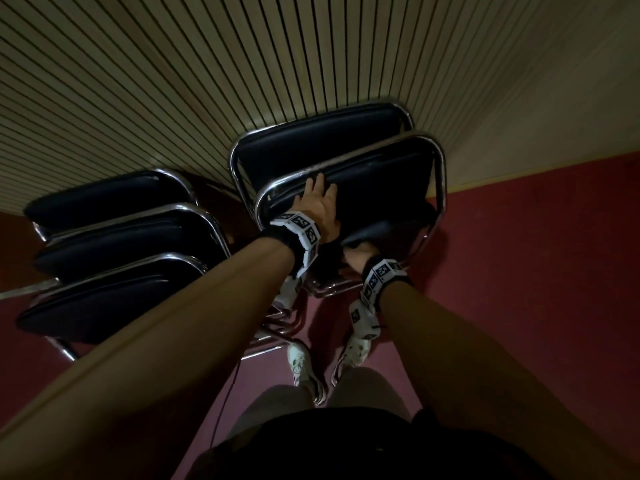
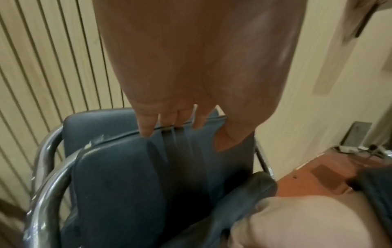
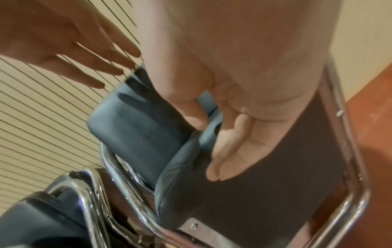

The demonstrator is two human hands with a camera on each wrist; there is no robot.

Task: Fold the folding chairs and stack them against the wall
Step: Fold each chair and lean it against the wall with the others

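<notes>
A blue padded folding chair [image 1: 381,181] with a chrome frame stands in front of another folded chair [image 1: 311,140] at the slatted wall [image 1: 173,81]. My left hand [image 1: 320,202] lies flat, fingers straight, at the top of its backrest [image 2: 118,176]; the left hand [image 2: 169,124] shows the same from the wrist. My right hand [image 1: 358,258] holds the front edge of the seat [image 1: 388,230], which is tilted up. In the right wrist view the right hand [image 3: 205,149] has its thumb on the padding and its fingers on the seat's dark underside [image 3: 275,167].
Three folded chairs [image 1: 121,237] lean in a stack against the wall to the left. Red carpet [image 1: 536,254] lies open to the right. My white shoes [image 1: 301,362] stand just behind the chair legs, and a thin cable [image 1: 225,403] runs along the floor.
</notes>
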